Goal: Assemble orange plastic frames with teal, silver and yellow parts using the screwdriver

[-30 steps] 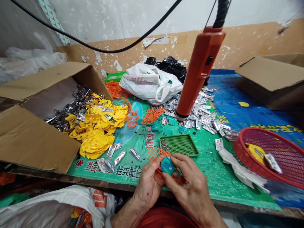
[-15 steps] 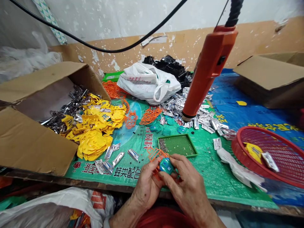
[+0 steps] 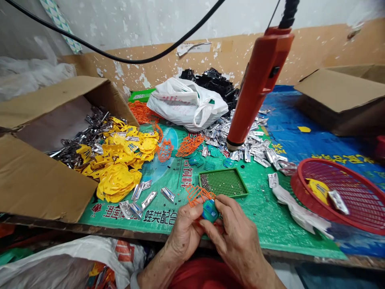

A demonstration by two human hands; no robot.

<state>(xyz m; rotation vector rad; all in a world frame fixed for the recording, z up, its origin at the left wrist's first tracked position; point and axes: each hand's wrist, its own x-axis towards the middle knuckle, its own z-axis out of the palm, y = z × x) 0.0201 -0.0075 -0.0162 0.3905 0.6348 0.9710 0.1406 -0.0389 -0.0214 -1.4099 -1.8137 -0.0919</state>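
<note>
Close together at the table's front edge, both my hands are closed on one small assembly. My left hand [image 3: 183,228] grips an orange plastic lattice piece [image 3: 197,194] whose bars stick out beyond the fingers. Against it sits a rounded teal plastic piece [image 3: 209,210], pinched by the thumb and fingers of my right hand [image 3: 237,224]. Fingers hide the underside of both pieces. Just beyond lies a green mesh tray [image 3: 231,184] with small screws [image 3: 205,182] along its left side. More teal pieces [image 3: 209,165] and orange lattice pieces [image 3: 189,145] lie farther back.
A red electric screwdriver [image 3: 258,84] hangs over a pile of silver metal parts [image 3: 255,150]. Yellow plastic pieces [image 3: 118,180] spill from a cardboard box [image 3: 45,180] on the left. A red basket [image 3: 337,216] stands right; a white bag [image 3: 183,104] lies behind.
The teal piece has turned slightly between my fingers, and both hands keep their grip. The whole view has shifted a little, moving the surroundings slightly left and up in the picture.
</note>
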